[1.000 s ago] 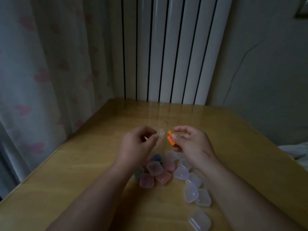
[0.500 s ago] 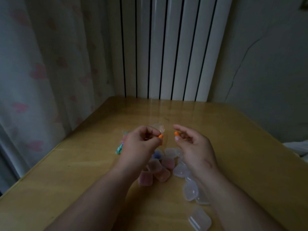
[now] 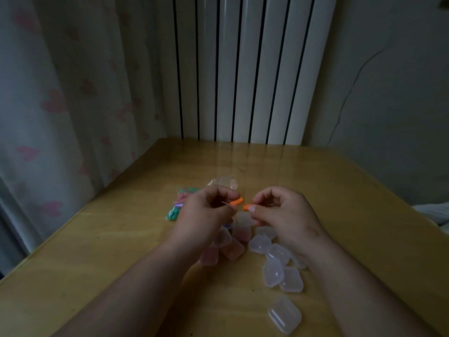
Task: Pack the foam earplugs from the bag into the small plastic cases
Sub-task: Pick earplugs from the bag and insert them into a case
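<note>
Over the wooden surface (image 3: 340,190), an orange earplug (image 3: 237,202) is pinched near-level in the left hand (image 3: 206,215), tip rightward; a second earplug (image 3: 246,207), pinched in the right hand (image 3: 284,215), is pointed leftward.

Head-worn, wide-angle, looking forward and down from close behind the left hand (image 3: 202,216) and right hand (image 3: 285,216), past their pinch toward the radiator (image 3: 245,69) beyond.
</note>
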The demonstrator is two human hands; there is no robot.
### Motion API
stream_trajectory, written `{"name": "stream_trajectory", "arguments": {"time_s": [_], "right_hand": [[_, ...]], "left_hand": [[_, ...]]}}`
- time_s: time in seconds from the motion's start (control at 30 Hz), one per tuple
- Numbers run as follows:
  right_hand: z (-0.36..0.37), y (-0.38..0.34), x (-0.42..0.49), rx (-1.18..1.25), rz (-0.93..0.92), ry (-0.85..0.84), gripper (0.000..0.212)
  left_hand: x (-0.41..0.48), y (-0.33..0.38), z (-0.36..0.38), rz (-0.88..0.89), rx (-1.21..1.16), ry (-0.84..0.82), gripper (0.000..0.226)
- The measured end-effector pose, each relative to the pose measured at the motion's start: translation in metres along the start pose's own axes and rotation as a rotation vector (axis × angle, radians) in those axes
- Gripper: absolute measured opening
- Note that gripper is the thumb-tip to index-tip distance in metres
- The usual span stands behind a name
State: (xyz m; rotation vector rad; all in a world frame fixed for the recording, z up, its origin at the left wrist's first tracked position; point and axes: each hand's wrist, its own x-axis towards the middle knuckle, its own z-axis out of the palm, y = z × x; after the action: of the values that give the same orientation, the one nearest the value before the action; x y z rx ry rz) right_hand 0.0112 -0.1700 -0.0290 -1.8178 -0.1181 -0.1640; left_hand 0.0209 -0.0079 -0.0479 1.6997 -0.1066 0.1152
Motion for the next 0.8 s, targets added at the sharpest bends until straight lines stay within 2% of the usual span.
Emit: {"name": "stream_trajectory", "arguments": {"time_s": [0.2, 0.3, 0.5, 0.6, 0.8], "right_hand": [[0.0029, 0.0007, -0.0004, 0.065, 0.007, -0.051, 0.03], [0.002, 0.0021, -0.0005, 0.037, -0.009, -0.062, 0.028], [0.003, 0.0014, -0.0013, 0.051, -0.026, -0.085, 0.029], [0.0039, 0.0011, -0.0023, 0.055, -0.02, -0.087, 0.024], [0.0049, 0.0038, 0.0019, 0.036, 0.007, 0.029, 0.012]], "left_hand": [[-0.0021, 0.001, 0.0044, 0.032, -0.01, 0.01, 0.013], [0.0001, 0.0003, 0.0038, 0.037, -0.029, 0.047, 0.011], [0.0015, -0.0019, 0.0012, 0.03, 0.018, 0.024, 0.009], [0.0007, -0.0007, 0.0008, 0.042, 0.048, 0.022, 0.007], [-0.0035, 0.0013, 0.0044, 0.101, 0.141, 0.047, 0.012]]}}
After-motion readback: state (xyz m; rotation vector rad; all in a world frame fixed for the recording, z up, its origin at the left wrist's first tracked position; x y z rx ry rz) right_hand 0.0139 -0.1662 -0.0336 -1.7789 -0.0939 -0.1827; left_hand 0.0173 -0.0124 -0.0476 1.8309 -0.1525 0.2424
